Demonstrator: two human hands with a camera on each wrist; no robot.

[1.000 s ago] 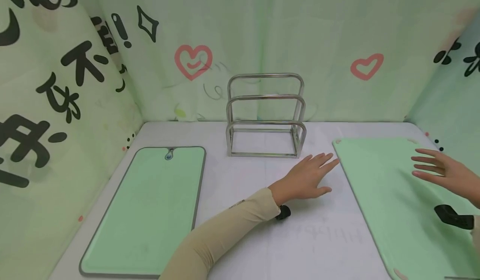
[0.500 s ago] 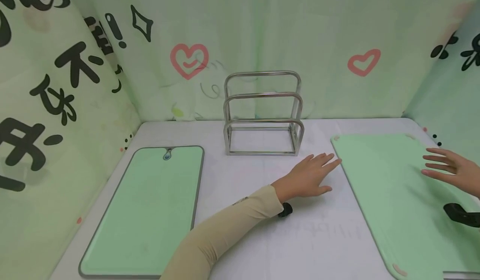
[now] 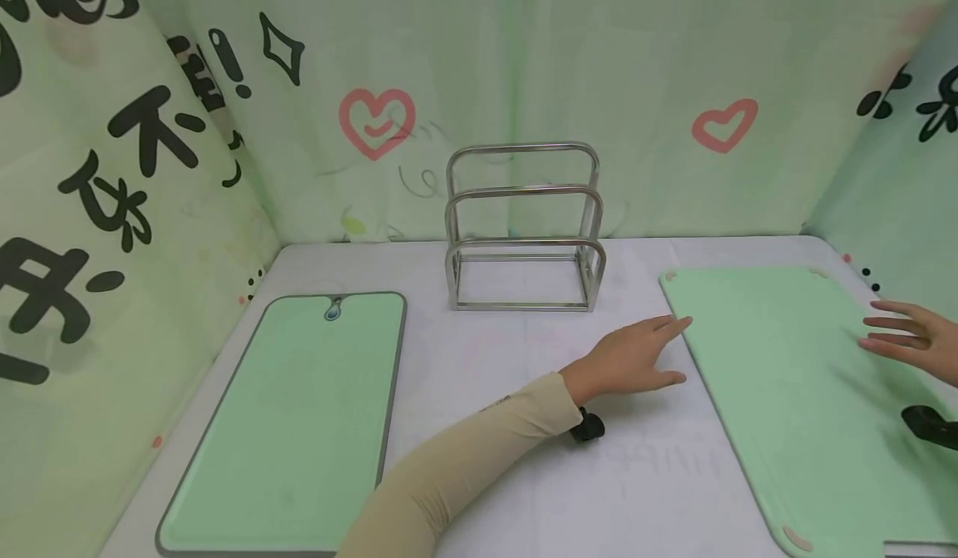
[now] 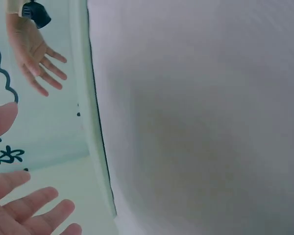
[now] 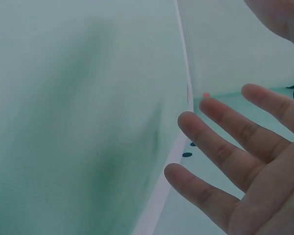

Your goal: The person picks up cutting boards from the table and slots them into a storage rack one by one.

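Note:
My left hand (image 3: 629, 358) hovers with extended fingers over the white table, its fingertips by the left edge of a large green cutting board (image 3: 786, 392). Whether they touch that edge cannot be told. Over the same board's right side, my right hand (image 3: 909, 338) is held with spread fingers and holds nothing. In the right wrist view, the right hand (image 5: 255, 152) shows its palm and separated fingers above the green surface. The left hand (image 4: 29, 210) appears at the lower left of the left wrist view, thumb apart from its fingers.
A metal three-loop rack (image 3: 524, 304) stands at the back middle of the table (image 3: 494, 375). On the left lies a smaller green cutting board (image 3: 292, 425) with a grey rim and a hanging hole. Printed green curtains (image 3: 636, 59) enclose the back and sides.
My left hand has shifted a little to the right, toward the large cutting board. The right hand has also drifted right, closer to the frame's edge. The boards and rack stay put.

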